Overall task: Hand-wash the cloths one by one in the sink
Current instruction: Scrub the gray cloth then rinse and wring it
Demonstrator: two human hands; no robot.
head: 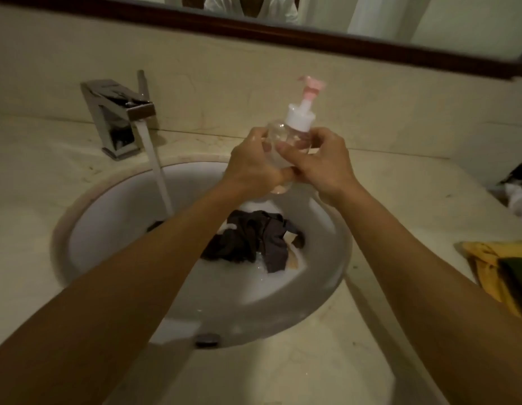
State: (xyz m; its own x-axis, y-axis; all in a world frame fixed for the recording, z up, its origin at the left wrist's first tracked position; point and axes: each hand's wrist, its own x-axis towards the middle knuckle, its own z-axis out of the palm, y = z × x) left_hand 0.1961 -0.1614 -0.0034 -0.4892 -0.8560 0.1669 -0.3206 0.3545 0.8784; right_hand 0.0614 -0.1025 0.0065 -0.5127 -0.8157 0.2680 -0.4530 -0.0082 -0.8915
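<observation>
- Head view: I've got both hands on the pump bottle (pixel 286 141), held right above the sink (pixel 239 311) so any drips land in it. My left hand (pixel 251 168) wraps the lower body, and my right hand (pixel 324 165) pinches it just under the white collar. I'm either steadying it or twisting the top, can't tell which.
- The dark cloth (pixel 253 244) sits bunched in the sink's sudsy water, under the bottle, handy for soap.
- The tap (pixel 116 112) at the sink's back-left runs into it. A yellow cloth (pixel 487 264) lies right of the sink, probably next.
</observation>
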